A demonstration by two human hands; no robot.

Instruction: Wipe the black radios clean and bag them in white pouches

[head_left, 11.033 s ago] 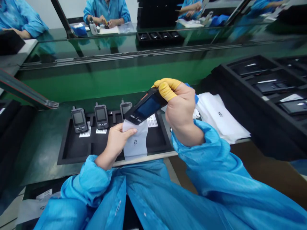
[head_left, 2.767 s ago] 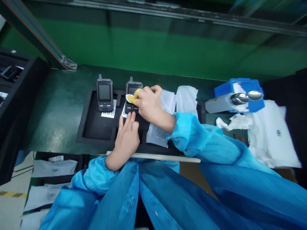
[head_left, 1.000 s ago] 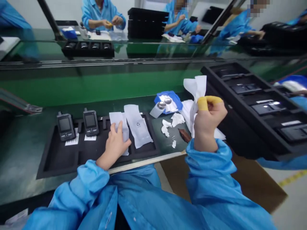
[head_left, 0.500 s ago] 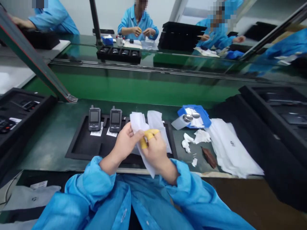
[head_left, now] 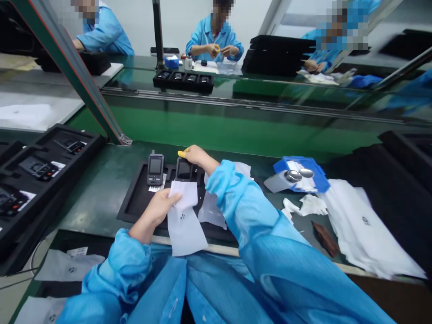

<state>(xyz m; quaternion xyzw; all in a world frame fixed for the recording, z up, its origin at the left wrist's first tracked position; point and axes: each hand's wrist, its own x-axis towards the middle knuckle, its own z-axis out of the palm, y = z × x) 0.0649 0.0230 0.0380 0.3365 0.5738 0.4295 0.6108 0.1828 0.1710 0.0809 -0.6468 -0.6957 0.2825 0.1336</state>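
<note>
My left hand (head_left: 158,208) pinches a white protective pouch (head_left: 187,231) with a small dark logo, its upper end over the foot of a handheld radio (head_left: 184,169). This radio has a dark screen and keys, the keys now partly covered. My right hand (head_left: 196,156), with yellow finger cots, is closed at the radio's top end, hiding its antenna. To the left stands a second handheld radio (head_left: 155,168) on a white label. Both radios are in a black foam tray (head_left: 135,204). Another white pouch (head_left: 212,209) lies in the tray, partly under my right sleeve.
At right are a blue bin (head_left: 319,173), a metal-capped bottle (head_left: 278,181), crumpled tissues (head_left: 313,204), a brown scrap (head_left: 324,238) and stacked white pouches (head_left: 366,225). Black trays (head_left: 84,153) with radios stand left. A green partition (head_left: 236,128) runs behind; people in blue work beyond it.
My right hand has let go of the white pouch and reached forward to the radio's top. My left hand has brought the pouch down to the radio's lower end. The view has shifted.
</note>
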